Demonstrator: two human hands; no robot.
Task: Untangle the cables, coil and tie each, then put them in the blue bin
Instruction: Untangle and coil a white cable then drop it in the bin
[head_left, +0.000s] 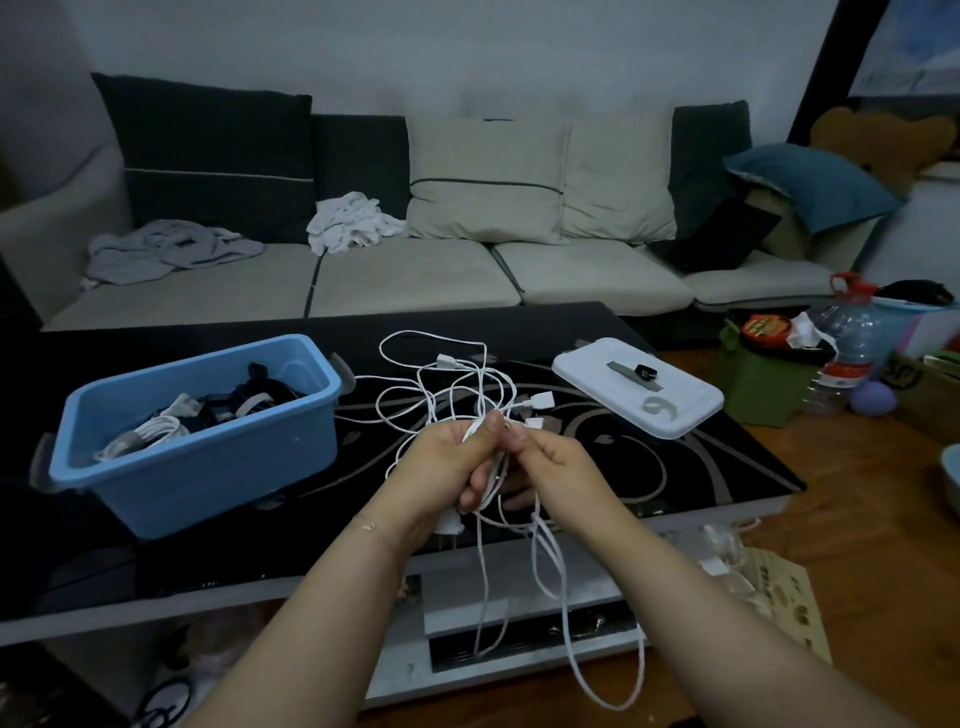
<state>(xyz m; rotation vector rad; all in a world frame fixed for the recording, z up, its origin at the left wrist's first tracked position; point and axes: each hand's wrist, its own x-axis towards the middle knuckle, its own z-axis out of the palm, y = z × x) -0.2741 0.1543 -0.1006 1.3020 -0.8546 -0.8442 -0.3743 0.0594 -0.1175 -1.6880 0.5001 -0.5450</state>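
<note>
Clearly both hands are busy at the middle of the frame, raised just above the black desk (701, 467). The left hand (452, 467) has its fingers curled round a bunch of white cables (447, 384), thumb pressed on top, probably to keep the strands gathered while one is worked free. The right hand (550, 462) pinches a strand close to the left thumb, which looks like the picking point for teasing out a knot. From the grip, loose loops fan out over the desk toward upper centre, with several plug ends showing, while other lengths hang down past the desk's near edge in the lower middle.

The blue bin (208, 457) stands at left centre of the frame, near the hands, already holding some coiled cables, white and dark, so part of the job seems done. Its white lid (685, 410) lies to the right of centre with what appear to be ties or straps resting on it, presumably kept within reach for binding the next coil.
</note>
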